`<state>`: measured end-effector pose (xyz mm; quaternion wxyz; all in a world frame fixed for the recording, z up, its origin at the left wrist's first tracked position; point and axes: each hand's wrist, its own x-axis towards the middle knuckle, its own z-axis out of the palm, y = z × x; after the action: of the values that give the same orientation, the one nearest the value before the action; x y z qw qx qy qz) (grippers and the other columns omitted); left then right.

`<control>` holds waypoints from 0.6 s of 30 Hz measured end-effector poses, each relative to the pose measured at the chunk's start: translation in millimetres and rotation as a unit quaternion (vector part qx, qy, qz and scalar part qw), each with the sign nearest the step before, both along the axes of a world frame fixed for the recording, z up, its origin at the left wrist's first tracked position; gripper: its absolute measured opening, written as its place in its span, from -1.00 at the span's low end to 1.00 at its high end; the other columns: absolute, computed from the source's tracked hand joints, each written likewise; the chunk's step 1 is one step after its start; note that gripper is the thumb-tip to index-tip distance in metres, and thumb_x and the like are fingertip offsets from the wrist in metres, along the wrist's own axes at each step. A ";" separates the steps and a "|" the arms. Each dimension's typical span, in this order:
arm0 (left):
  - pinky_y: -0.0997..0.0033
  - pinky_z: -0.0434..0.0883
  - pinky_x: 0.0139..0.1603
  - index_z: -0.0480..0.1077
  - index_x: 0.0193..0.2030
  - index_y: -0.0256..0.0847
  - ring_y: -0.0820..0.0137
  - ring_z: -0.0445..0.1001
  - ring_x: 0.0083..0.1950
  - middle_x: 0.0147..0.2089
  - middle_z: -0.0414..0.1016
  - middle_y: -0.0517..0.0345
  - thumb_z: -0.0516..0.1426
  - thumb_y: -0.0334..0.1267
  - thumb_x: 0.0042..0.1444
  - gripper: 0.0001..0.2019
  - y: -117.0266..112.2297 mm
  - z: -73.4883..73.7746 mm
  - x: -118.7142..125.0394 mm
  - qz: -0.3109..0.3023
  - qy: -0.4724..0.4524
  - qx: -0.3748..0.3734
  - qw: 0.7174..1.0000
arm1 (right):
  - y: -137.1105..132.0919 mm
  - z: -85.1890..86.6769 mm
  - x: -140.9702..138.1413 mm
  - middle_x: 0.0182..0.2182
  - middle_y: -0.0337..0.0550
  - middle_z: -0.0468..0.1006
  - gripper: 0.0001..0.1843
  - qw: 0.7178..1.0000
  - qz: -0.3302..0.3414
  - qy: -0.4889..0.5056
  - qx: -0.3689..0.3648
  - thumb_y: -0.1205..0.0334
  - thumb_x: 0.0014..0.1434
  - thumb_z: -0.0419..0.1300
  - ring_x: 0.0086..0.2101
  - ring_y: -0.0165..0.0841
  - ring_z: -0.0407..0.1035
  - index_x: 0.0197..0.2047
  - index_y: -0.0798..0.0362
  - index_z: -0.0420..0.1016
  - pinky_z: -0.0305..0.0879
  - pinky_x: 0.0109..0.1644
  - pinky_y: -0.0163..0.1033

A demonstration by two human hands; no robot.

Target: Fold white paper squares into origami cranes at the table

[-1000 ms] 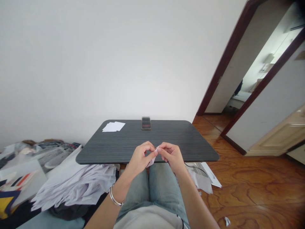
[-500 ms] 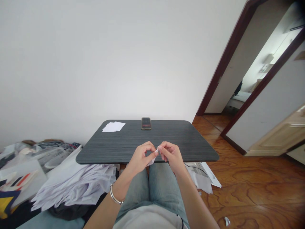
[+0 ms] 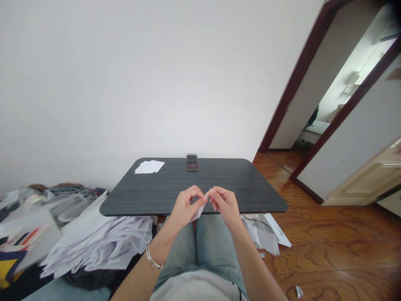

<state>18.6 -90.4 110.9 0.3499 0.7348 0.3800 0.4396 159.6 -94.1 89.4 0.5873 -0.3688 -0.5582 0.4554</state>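
dark striped table [image 3: 175,188] ahead; my left hand [image 3: 184,207] and right hand [image 3: 226,205] pinch a small folded paper [image 3: 200,209], fingers clamped on it.

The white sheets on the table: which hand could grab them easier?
Probably the left hand: the white sheets lie near the table's far left corner, on its side. The right hand would have to cross over. Both pinch a small folded paper.

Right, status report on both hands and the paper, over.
Left hand and right hand both pinching folded paper above lap. Table just beyond the hands.
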 end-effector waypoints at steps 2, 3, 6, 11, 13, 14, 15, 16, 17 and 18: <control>0.46 0.19 -0.36 0.38 -0.56 -0.25 0.45 0.30 -0.40 -0.49 0.32 0.19 0.11 -0.22 0.04 -0.78 0.2 -0.1 -0.8 -0.003 -0.001 -0.002 1.000 | -0.2 -0.1 1.8 -0.70 -0.33 0.27 -0.66 1.000 0.008 0.003 -0.003 0.05 0.09 0.11 -0.73 -0.58 0.00 -0.57 0.11 0.37 -0.15 -0.67 -0.39; 0.46 0.20 -0.36 0.38 -0.57 -0.25 0.45 0.30 -0.40 -0.48 0.32 0.19 0.11 -0.22 0.04 -0.78 0.2 -0.2 -1.1 -0.005 -0.002 -0.003 1.000 | -0.3 0.0 2.7 -0.70 -0.33 0.27 -0.68 1.000 0.012 -0.002 -0.003 0.06 0.08 0.12 -0.72 -0.57 0.00 -0.56 0.11 0.38 -0.15 -0.67 -0.39; 0.46 0.21 -0.35 0.37 -0.57 -0.25 0.45 0.30 -0.41 -0.48 0.32 0.18 0.10 -0.21 0.05 -0.76 0.1 -0.3 -1.2 -0.009 0.003 -0.006 1.000 | -0.4 0.1 4.9 -0.71 -0.37 0.25 -0.78 1.000 0.021 -0.020 -0.002 0.14 0.02 0.20 -0.71 -0.57 0.00 -0.52 0.11 0.40 -0.13 -0.65 -0.40; 0.45 0.23 -0.31 0.35 -0.57 -0.25 0.45 0.32 -0.39 -0.49 0.32 0.19 0.09 -0.22 0.06 -0.76 -0.2 0.6 0.2 -0.011 0.014 -0.003 1.000 | -0.6 -0.5 2.2 -0.71 -0.37 0.24 -0.79 1.000 0.000 -0.020 0.001 0.17 -0.01 0.21 -0.69 -0.56 0.01 -0.55 0.10 0.35 -0.09 -0.64 -0.40; 0.45 0.23 -0.29 0.34 -0.56 -0.25 0.44 0.32 -0.38 -0.49 0.33 0.19 0.09 -0.22 0.07 -0.77 -0.2 0.2 0.8 -0.007 0.017 -0.002 1.000 | -0.4 -1.8 -0.6 -0.71 -0.38 0.22 -0.78 1.000 -0.016 -0.011 0.004 0.17 0.00 0.20 -0.69 -0.56 -0.01 -0.56 0.09 0.32 -0.11 -0.64 -0.40; 0.45 0.23 -0.27 0.34 -0.56 -0.25 0.44 0.33 -0.37 -0.48 0.34 0.20 0.09 -0.23 0.07 -0.77 -0.1 -0.3 1.0 -0.005 0.019 -0.001 1.000 | -0.2 -2.7 -1.9 -0.71 -0.39 0.21 -0.78 1.000 -0.027 -0.005 0.006 0.16 0.00 0.19 -0.69 -0.56 -0.03 -0.56 0.08 0.30 -0.12 -0.64 -0.40; 0.45 0.23 -0.26 0.34 -0.56 -0.25 0.44 0.33 -0.36 -0.48 0.34 0.19 0.09 -0.23 0.07 -0.77 0.0 -0.8 1.1 -0.002 0.020 0.001 1.000 | 0.1 -3.7 -3.0 -0.71 -0.39 0.19 -0.77 0.999 -0.038 0.002 0.008 0.16 0.00 0.19 -0.69 -0.57 -0.04 -0.56 0.08 0.29 -0.14 -0.65 -0.40; 0.45 0.23 -0.25 0.35 -0.55 -0.25 0.43 0.33 -0.34 -0.47 0.35 0.19 0.09 -0.24 0.07 -0.78 0.0 -1.4 1.1 -0.001 0.022 0.002 1.000 | 0.5 -4.8 -3.8 -0.71 -0.40 0.18 -0.77 0.999 -0.048 0.009 0.008 0.15 0.00 0.18 -0.69 -0.57 -0.05 -0.57 0.07 0.28 -0.16 -0.65 -0.40; 0.44 0.23 -0.24 0.35 -0.55 -0.26 0.43 0.33 -0.33 -0.46 0.36 0.18 0.09 -0.25 0.07 -0.79 0.1 -1.9 0.9 -0.001 0.025 0.004 1.000 | 1.0 -5.7 -4.3 -0.71 -0.40 0.16 -0.76 0.998 -0.054 0.014 0.007 0.14 0.01 0.18 -0.70 -0.57 -0.07 -0.56 0.07 0.27 -0.17 -0.65 -0.40; 0.44 0.22 -0.23 0.36 -0.54 -0.26 0.42 0.34 -0.33 -0.45 0.36 0.18 0.09 -0.26 0.07 -0.79 0.1 -2.3 0.6 -0.002 0.027 0.006 1.000 | 1.5 -6.4 -4.5 -0.72 -0.42 0.14 -0.75 0.998 -0.056 0.020 0.004 0.13 0.01 0.18 -0.70 -0.57 -0.08 -0.56 0.07 0.27 -0.19 -0.65 -0.40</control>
<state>19.2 -90.3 108.5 0.3360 0.7493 0.3855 0.4208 155.0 -92.6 83.0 0.6247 -0.3874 -0.5266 0.4270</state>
